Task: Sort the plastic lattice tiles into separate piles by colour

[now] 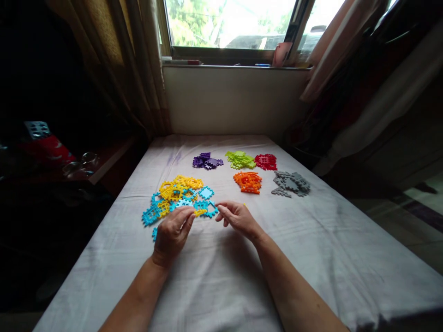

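Note:
My left hand (175, 230) is closed in a pinch at the front edge of a mixed pile of toothed plastic building tiles. Just past its fingertips shows a small yellow tile (200, 213); whether the fingers grip it I cannot tell. My right hand (238, 217) has curled fingers, thumb and index close together beside a blue frame tile (212, 210). What they pinch, if anything, is hidden. Yellow tiles (183, 182) and blue tiles (151, 215) overlap in the pile. One light blue tile (206, 192) lies at its right side. Another blue piece (154, 234) is partly covered by my left hand.
Sorted heaps lie farther back: purple (206, 161), lime green (240, 160), red (266, 161), orange (247, 182) and grey tiles (292, 183). A pale cloth (221, 286) covers the table. Behind are a wall and window, with a pink cup (281, 54) on the sill.

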`<action>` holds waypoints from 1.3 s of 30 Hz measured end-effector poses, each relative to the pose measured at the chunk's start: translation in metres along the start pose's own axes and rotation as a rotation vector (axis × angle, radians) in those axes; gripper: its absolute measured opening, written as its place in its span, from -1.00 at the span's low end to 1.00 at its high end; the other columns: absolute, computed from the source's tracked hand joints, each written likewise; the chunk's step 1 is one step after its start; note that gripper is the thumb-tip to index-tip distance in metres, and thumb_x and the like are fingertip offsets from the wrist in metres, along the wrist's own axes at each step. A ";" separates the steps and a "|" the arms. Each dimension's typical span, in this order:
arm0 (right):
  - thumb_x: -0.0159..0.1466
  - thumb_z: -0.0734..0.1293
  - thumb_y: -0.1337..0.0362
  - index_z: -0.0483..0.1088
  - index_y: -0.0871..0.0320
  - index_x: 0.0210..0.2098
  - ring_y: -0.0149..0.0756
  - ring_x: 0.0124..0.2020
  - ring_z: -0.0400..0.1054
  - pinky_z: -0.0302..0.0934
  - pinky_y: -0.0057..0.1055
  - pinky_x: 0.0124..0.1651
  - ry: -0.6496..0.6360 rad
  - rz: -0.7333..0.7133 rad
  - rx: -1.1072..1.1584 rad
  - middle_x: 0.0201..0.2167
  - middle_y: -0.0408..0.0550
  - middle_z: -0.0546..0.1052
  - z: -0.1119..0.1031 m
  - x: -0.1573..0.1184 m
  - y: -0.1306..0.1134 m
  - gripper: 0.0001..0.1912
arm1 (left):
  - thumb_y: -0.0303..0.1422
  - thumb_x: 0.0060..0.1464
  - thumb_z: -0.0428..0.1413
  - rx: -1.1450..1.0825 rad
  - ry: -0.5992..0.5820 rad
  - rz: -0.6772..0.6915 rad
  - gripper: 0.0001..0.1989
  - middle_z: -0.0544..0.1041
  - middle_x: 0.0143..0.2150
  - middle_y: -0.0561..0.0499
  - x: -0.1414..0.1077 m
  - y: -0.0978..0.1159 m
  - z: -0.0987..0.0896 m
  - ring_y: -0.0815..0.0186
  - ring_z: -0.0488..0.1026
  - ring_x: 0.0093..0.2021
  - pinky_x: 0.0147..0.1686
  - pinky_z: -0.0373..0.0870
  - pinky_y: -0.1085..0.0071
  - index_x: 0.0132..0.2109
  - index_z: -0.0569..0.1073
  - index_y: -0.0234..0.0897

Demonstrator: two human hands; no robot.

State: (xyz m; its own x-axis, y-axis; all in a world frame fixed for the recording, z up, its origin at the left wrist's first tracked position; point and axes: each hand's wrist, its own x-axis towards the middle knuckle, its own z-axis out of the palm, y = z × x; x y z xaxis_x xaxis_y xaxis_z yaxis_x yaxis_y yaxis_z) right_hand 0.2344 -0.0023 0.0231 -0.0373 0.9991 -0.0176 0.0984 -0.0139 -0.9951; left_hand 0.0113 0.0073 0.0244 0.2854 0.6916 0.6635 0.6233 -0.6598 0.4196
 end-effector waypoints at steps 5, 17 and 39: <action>0.05 0.44 0.00 0.53 0.14 -0.28 -0.47 -0.56 0.35 0.11 -0.58 -0.58 -0.134 0.067 0.127 -0.47 -0.14 0.57 0.012 -0.006 -0.013 -0.63 | -0.29 0.29 0.04 0.015 -0.058 0.171 -0.79 0.65 -0.13 -0.06 -0.004 0.006 0.011 0.28 0.60 -0.12 -0.09 0.57 0.36 -0.10 0.58 -0.17; 0.04 0.24 0.32 0.41 0.09 0.01 -0.45 -0.53 0.30 0.20 -0.51 -0.44 0.315 0.057 -0.234 -0.47 -0.26 0.48 -0.053 0.009 0.005 -0.48 | -0.31 0.27 0.06 0.021 0.010 0.074 -0.78 0.61 -0.02 -0.09 -0.002 -0.013 0.004 0.25 0.56 0.00 0.04 0.50 0.29 -0.01 0.51 -0.20; 0.26 0.34 0.28 0.54 -0.01 -0.02 -0.13 0.10 0.35 0.18 -0.23 0.14 0.046 -0.153 -1.088 0.09 0.02 0.50 -0.026 -0.002 0.006 -0.69 | -0.25 0.20 0.00 0.398 0.056 -0.207 -0.71 0.62 -0.01 -0.11 0.000 -0.069 -0.027 0.10 0.53 -0.01 0.06 0.38 0.17 -0.08 0.56 -0.22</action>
State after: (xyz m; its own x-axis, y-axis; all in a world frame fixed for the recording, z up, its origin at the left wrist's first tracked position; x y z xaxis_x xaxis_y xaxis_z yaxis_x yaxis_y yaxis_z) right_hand 0.2614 -0.0034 0.0200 -0.0889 0.9882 0.1250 0.9207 0.1294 -0.3682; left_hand -0.0511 0.0454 0.0119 0.0922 0.7730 0.6277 0.8978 -0.3372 0.2834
